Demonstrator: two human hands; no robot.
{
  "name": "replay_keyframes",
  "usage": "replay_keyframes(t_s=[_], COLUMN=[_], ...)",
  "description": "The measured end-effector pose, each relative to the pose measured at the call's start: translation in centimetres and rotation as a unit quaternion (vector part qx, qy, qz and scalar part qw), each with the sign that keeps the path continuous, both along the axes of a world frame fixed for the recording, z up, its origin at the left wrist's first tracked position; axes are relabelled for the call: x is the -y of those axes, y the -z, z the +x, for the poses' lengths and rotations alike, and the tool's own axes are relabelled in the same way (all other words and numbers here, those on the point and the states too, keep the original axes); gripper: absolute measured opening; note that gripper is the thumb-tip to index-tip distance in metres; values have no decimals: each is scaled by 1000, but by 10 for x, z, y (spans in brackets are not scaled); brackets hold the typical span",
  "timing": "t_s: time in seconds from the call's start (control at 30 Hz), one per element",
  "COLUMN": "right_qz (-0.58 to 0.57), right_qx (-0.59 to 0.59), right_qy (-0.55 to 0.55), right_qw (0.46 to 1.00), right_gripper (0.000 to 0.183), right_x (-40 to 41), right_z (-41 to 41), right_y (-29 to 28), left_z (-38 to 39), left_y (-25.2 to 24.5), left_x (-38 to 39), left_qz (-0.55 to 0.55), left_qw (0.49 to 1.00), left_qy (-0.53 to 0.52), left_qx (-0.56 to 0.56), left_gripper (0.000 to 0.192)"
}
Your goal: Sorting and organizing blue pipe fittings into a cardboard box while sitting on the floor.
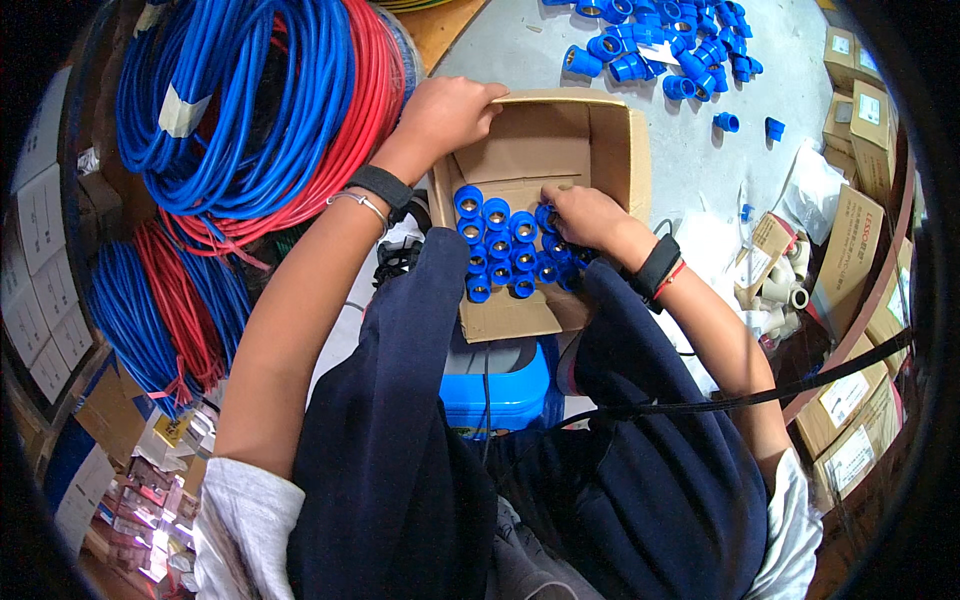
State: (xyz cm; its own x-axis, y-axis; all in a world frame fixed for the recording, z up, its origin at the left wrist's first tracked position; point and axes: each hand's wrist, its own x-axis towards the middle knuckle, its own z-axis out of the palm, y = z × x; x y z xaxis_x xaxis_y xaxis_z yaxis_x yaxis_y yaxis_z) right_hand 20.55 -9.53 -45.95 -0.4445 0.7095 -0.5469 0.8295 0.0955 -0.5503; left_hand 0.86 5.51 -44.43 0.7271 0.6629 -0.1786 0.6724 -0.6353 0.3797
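Between my knees is an open cardboard box (517, 157), tilted towards me. Upright blue plastic pipe fittings (498, 244) with brass-coloured inserts stand packed in rows in its near part. My left hand (454, 112) grips the box's rim at the far left corner. Inside the box, my right hand (589, 214) has its fingertips on a blue fitting (546, 217) at the right end of the rows. The palm hides some fittings along that side. Bare cardboard shows in the far part of the box.
Loose blue fittings (630, 67) lie scattered on the grey floor (517, 45) beyond the box. Coiled blue and red cables (247, 97) are piled at left. Cartons (847, 255), pale pipe fittings (784, 289) and plastic bags (810, 184) crowd the right. Under the box is a blue plastic object (495, 390).
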Motion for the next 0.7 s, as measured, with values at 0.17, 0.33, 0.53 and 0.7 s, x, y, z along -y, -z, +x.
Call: replay_keyframes(t_s=[0.17,0.33,0.53,0.7], right_qz=[137,60,-3,-33], right_qx=[50,159,103,80], right_qy=[-2,-82,40,140], right_qw=[989,982,994,986], right_gripper=[16,8,14,21], right_x=[0,33,64,72], right_z=[5,-2,-18,-16], right_y=[-21,-49,-29,-8], left_z=[-1,-2,-1,1], left_y=[2,3,2,1], left_x=[0,0,0,-2], left_qz=[-7,-4,-4,-6], left_qw=[1000,1000,1000,1000], left_qy=[-1,-2,-1,2], left_qx=[16,23,11,4], left_gripper=[33,33,32,32])
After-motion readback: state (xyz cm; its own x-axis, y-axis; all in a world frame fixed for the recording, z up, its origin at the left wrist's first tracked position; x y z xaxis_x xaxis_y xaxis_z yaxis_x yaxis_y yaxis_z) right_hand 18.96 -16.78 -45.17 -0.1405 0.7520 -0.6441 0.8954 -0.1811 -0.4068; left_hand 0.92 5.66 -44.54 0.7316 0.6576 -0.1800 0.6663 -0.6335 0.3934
